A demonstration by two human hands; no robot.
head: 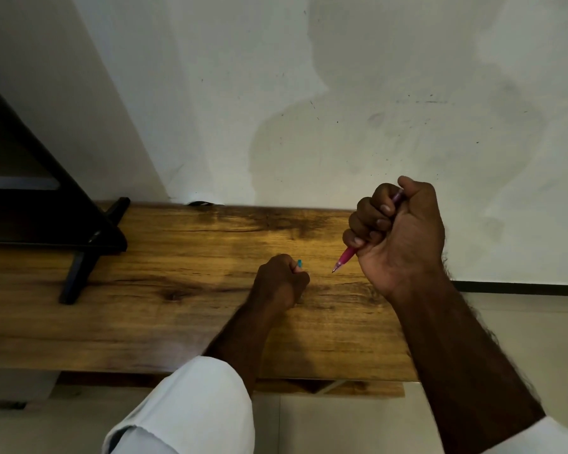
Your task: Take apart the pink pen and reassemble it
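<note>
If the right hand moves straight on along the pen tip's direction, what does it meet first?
Probably the wooden table, just right of the left hand. The pink pen in the right hand points down and left; depth is unclear.

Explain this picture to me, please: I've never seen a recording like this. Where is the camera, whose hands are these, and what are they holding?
There is no machine here. A person wears a wide-angle camera on the head, looking forward and down, so you see their own arms reaching away from you. There is only this one view.

The right hand is raised in a fist around the pink pen, its tip pointing down and left. The left hand rests on the wooden tabletop, closed around a small blue-green piece; too little shows to say what it is. A black frame stands at the left, against the white wall. Nothing else lies on the wood.
</note>
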